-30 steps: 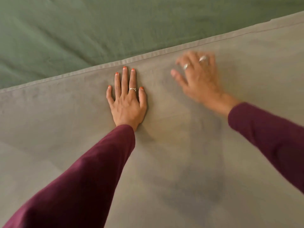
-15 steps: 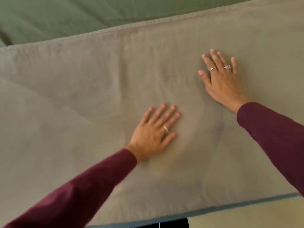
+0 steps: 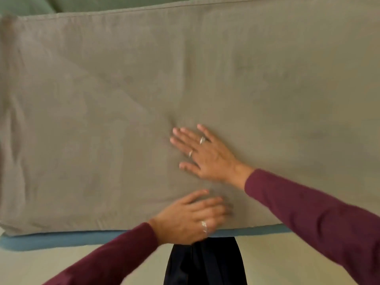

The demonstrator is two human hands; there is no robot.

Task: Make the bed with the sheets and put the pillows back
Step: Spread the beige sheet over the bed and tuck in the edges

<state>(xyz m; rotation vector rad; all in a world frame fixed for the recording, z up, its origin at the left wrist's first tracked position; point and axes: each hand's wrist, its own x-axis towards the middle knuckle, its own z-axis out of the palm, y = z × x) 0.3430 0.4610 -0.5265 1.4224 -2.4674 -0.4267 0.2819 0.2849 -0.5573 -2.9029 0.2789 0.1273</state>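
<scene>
Both hands lie flat, fingers straight, on the grey sheet (image 3: 123, 99), right hand (image 3: 203, 155) beyond left hand (image 3: 191, 217) (creases remain leftward).

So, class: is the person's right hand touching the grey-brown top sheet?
Touching. The head view shows the right hand lying flat, fingers spread, on the grey-brown top sheet, with no gap beneath it.

one grey-brown sheet (image 3: 123, 99), one green sheet (image 3: 24, 6), two hands, three rings
</scene>
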